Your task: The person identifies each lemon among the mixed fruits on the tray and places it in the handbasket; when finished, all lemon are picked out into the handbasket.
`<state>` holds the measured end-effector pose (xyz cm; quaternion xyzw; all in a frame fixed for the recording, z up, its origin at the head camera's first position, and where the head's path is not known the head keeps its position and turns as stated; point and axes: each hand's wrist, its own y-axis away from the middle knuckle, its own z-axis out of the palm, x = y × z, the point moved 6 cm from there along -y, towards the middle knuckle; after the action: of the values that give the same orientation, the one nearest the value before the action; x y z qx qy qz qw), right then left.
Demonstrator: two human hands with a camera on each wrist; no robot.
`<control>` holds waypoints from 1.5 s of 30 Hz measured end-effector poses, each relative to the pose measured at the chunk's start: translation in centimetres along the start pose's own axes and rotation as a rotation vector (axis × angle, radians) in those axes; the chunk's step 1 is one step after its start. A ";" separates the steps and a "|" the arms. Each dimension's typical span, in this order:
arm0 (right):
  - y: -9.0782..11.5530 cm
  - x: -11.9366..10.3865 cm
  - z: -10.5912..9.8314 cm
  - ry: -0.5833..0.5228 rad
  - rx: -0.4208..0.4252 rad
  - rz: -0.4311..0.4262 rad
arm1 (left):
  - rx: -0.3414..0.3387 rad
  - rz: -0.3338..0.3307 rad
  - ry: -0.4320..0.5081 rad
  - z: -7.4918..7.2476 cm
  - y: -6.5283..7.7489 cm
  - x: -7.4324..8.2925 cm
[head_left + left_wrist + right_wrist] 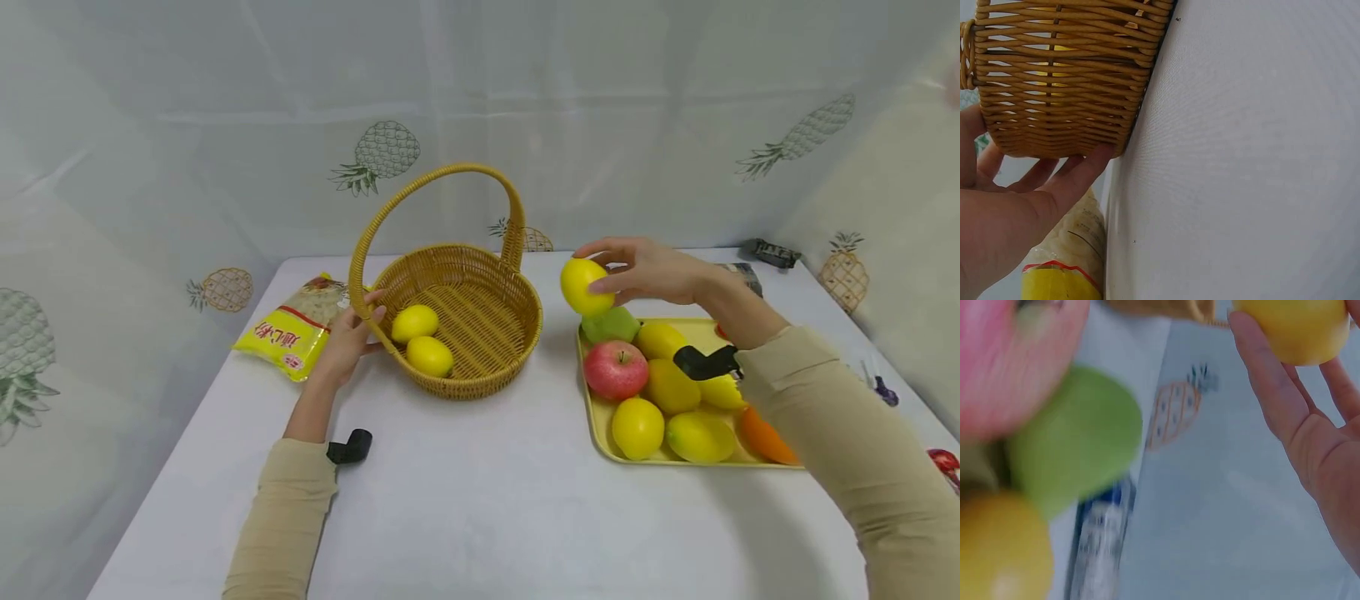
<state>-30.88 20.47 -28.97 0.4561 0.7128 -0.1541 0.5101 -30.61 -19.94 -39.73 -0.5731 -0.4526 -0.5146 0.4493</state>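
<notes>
A person's right hand (pixel 652 271) is grasping a yellow lemon (pixel 583 287) between thumb and fingers, holding it aloft by the far left corner of a fruit tray (pixel 699 335). The left hand (pixel 347 340) is resting loosely extended fingers against the left outer wall of a wicker basket (pixel 487 386); two lemons (pixel 429 357) are lying inside its left edge. White table (pixel 555 392) is stretching between basket and tray, widening toward the near side.
</notes>
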 end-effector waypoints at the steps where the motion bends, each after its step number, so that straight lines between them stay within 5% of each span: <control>1: -0.7 -0.3 0.9 -0.003 -0.019 -0.011 | -0.004 -0.003 0.001 0.0 -0.1 -0.1; 15: -8.9 -3.0 13.5 0.064 -0.318 -0.098 | -0.004 -0.047 0.007 0.9 1.2 2.3; 28: -11.1 -2.2 16.7 0.279 -0.283 -0.086 | 0.021 -0.044 -0.019 0.2 0.0 0.1; 32: -11.1 -2.2 16.9 0.282 -0.293 -0.065 | 0.014 -0.063 0.006 0.5 0.6 1.1; 36: -10.3 -2.4 15.5 0.119 -0.323 -0.052 | 0.004 -0.064 0.005 0.9 1.0 1.8; 40: -8.7 -2.7 12.5 -0.096 -0.336 -0.025 | 0.005 -0.054 0.003 0.7 0.8 1.5; 45: -5.8 -2.6 7.4 -0.139 -0.269 -0.005 | 0.020 -0.041 -0.016 0.2 0.3 0.4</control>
<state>-31.08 11.00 -31.38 0.3701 0.6911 -0.0896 0.6143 -30.21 -19.81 -39.34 -0.5635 -0.4728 -0.5145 0.4407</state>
